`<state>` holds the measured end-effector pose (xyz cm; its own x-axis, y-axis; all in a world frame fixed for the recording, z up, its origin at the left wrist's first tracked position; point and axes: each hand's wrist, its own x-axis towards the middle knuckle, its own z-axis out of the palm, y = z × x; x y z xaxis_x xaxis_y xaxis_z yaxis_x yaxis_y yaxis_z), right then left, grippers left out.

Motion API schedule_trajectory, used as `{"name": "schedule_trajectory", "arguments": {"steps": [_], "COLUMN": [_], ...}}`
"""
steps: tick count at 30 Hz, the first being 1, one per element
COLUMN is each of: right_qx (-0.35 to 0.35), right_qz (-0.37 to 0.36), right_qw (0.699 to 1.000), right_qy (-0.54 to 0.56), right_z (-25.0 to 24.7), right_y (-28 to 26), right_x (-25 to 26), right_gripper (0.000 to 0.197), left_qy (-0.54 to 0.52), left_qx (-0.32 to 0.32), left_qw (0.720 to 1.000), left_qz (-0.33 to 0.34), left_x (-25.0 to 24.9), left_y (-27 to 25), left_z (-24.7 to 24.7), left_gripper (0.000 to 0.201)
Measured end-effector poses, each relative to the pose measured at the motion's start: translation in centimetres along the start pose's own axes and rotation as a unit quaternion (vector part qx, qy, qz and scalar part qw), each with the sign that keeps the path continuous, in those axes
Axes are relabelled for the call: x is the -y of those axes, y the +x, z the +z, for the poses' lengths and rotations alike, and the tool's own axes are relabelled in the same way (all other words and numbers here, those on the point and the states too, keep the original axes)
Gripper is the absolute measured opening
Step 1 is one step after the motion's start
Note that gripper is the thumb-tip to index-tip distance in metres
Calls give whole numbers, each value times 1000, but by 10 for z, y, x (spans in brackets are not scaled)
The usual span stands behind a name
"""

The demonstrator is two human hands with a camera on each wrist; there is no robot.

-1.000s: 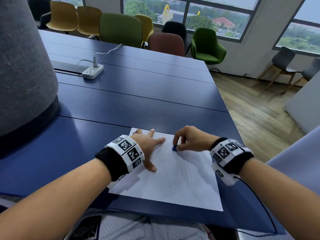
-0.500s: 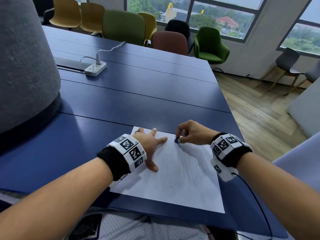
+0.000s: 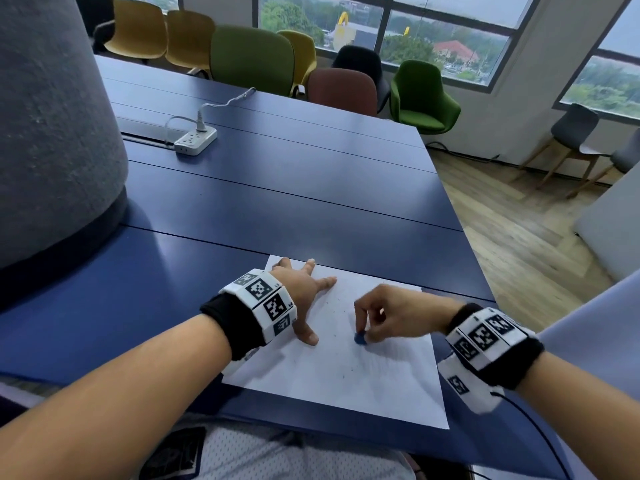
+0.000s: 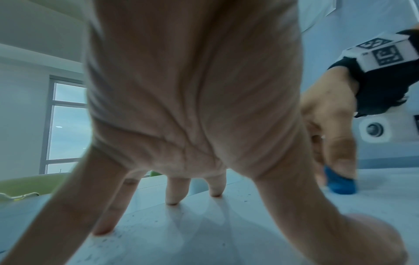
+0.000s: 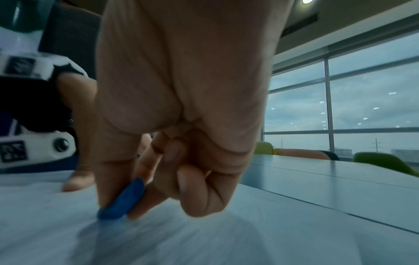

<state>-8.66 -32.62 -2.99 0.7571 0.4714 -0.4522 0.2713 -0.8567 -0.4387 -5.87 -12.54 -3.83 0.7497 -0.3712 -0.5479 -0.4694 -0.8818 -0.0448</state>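
Right wrist cam showed the right hand (image 5: 181,89) pinching a small blue eraser (image 5: 122,200) tip-down on the white sheet (image 3: 346,386), mid-rub I'd say. The left hand (image 3: 303,296) lay spread flat, pinning it to the blue counter (image 3: 277,209). Next stroke probably wanted light pressure, so no creasing.
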Motion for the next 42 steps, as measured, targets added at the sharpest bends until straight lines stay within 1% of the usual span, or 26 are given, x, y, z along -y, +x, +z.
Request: {"name": "schedule_trajectory", "arguments": {"steps": [1, 2, 5, 6, 7, 10, 11, 12, 14, 15, 16, 17, 19, 20, 21, 25, 26, 30, 31, 32, 33, 34, 36, 37, 39, 42], "right_qx": [7, -10, -104, -107, -86, 31, 34, 8, -75, -102, -106, -85, -8, 16, 16, -76, -77, -9, -18, -46, -90, -147, -255, -289, -313, -338], "right_qz": [-1, 0, 21, 21, 15, -1, -1, 3, 19, 23, 22, 12, -6, -6, -2, 18, 15, -6, 2, 15, 31, 44, 71, 86, 108, 101], "right_qw": [1000, 1000, 994, 994, 996, 999, 999, 999, 997, 994, 994, 996, 1000, 1000, 1000, 997, 997, 1000, 1000, 999, 995, 987, 960, 948, 938, 930], "right_qy": [-4, -5, 24, 27, 18, -26, -33, -32, -11, 1, 10, 11, 5, -2, -8, 6, 5, -1, 3, 13, 27, 44, 85, 97, 103, 102], "right_z": [0, -2, -6, -4, -1, 5, 3, 1, -2, 0, 3, 7, 13, 13, 11, 13, 17, 33, 37, 42, 49, 56, 75, 85, 105, 129], "right_y": [-2, -1, 6, 5, 1, -12, -12, -9, -2, -1, -3, -8, -18, -20, -19, -11, -14, -41, -49, -56, -63, -69, -81, -85, -89, -89], "right_x": [1, 1, -3, -3, -2, 8, 9, 7, 1, -2, -3, -3, 3, 5, 7, 6, 8, 16, 16, 16, 14, 12, 7, 7, 9, 12], "right_gripper": [5, 6, 4, 3, 3, 4, 4, 4, 4, 5, 5, 4, 4, 5, 5, 9, 9, 12, 11, 8, 8, 12, 21, 22, 26, 45], "left_qy": [-1, 1, 3, 3, 3, 1, 1, 2, 2, 1, 1, 1, 0, -1, -1, -2, -2, -5, -7, -10, -15, -20, -29, -33, -41, -53], "left_qx": [0, -1, -3, -3, -2, -1, -1, -1, 0, 1, 0, -2, -5, -4, -3, -6, -7, -8, -9, -11, -14, -19, -27, -27, -23, -22], "left_qw": [1000, 1000, 1000, 1000, 1000, 1000, 1000, 1000, 1000, 1000, 1000, 1000, 1000, 1000, 1000, 1000, 1000, 1000, 1000, 1000, 1000, 1000, 999, 999, 999, 998], "left_qz": [0, 0, 3, 3, 3, -1, -1, -1, -1, -1, -2, -2, -3, -3, -2, -2, -2, 4, 7, 9, 11, 13, 15, 16, 16, 17], "left_x": [0, 0, 0, 0, 0, -1, -1, -1, -1, -1, -1, -2, -1, -1, -1, -1, -1, 1, 1, 2, 2, 3, 5, 6, 7, 7], "left_y": [0, 0, 0, 0, 1, 0, 0, 0, 1, 1, 1, 1, 0, 0, 0, 0, 0, -1, -1, -1, -1, -2, -2, -3, -4, -10], "left_z": [0, 0, 1, 1, 1, 1, 1, 1, 1, 1, 1, 1, 1, 1, 1, 2, 1, 1, 1, 1, 2, 3, 5, 6, 5, 5], "left_gripper": [122, 122, 121, 122, 122, 123, 123, 122, 122, 122, 122, 122, 122, 122, 122, 122, 122, 122, 121, 121, 120, 119, 118, 117, 117, 109]}}
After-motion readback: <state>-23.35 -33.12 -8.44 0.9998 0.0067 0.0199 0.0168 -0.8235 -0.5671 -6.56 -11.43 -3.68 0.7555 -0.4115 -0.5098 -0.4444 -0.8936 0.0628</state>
